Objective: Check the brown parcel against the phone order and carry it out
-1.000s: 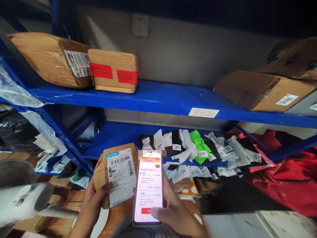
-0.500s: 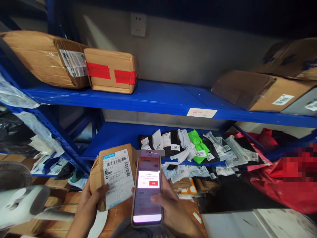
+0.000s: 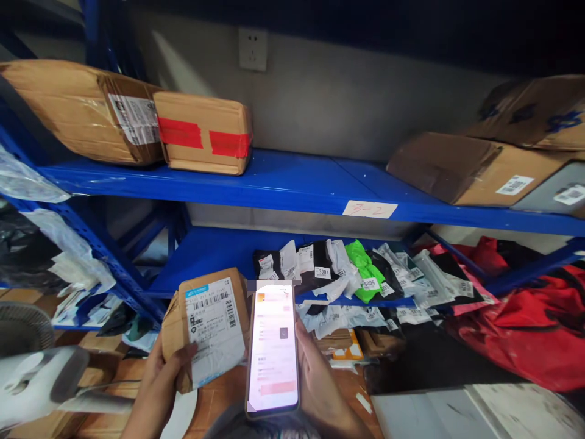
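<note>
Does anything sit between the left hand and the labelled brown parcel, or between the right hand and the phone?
Nothing visible does. The left hand grips the parcel bare, thumb on its label. The right hand cradles the phone directly, beside the parcel.

The parcel [image 3: 172, 323] is showing brown, its label [image 3: 214, 329] white with black barcode stripes and a blue top band. The phone [image 3: 273, 347] is glowing white, a pink bar low down. The shelf [image 3: 292, 180] is showing blue, red tape [image 3: 180, 132] is crossing a tan box [image 3: 203, 157], and one bag [image 3: 363, 265] is shining green among black-and-white ones.
</note>
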Action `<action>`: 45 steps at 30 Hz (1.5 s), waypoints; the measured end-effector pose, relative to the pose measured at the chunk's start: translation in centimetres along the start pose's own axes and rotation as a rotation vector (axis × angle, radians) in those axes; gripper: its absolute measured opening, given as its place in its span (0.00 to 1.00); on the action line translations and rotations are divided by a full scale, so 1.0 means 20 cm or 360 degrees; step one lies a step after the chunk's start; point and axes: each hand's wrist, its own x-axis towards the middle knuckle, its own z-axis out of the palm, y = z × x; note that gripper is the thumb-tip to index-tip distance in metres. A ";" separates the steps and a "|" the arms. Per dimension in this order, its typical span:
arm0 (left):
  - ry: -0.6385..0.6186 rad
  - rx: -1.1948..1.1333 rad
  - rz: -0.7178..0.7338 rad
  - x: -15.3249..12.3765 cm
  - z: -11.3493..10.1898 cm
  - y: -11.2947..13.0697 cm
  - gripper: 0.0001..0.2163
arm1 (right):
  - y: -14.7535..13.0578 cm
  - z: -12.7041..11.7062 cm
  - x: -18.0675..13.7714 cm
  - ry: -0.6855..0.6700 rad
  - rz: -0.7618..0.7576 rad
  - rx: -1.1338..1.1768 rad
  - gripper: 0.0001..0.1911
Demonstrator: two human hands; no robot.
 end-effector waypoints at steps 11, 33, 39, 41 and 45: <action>0.0019 -0.0017 -0.0001 -0.01 -0.02 0.00 0.40 | -0.01 0.02 0.00 -0.0075 -0.0116 -0.0007 0.34; -0.0024 -0.0035 0.0018 -0.05 0.00 0.01 0.44 | 0.04 -0.05 0.03 0.0294 -0.0162 -0.0145 0.38; -0.0039 0.0006 0.0040 -0.01 -0.05 -0.02 0.41 | 0.01 0.01 0.01 0.0007 0.0069 -0.0022 0.33; -0.0025 -0.0002 0.0046 -0.02 -0.05 -0.02 0.39 | -0.01 0.02 -0.01 -0.0068 0.0013 0.0000 0.27; -0.0018 -0.0033 0.0032 -0.04 -0.05 0.00 0.38 | -0.01 0.01 -0.02 -0.0136 -0.0155 -0.0101 0.28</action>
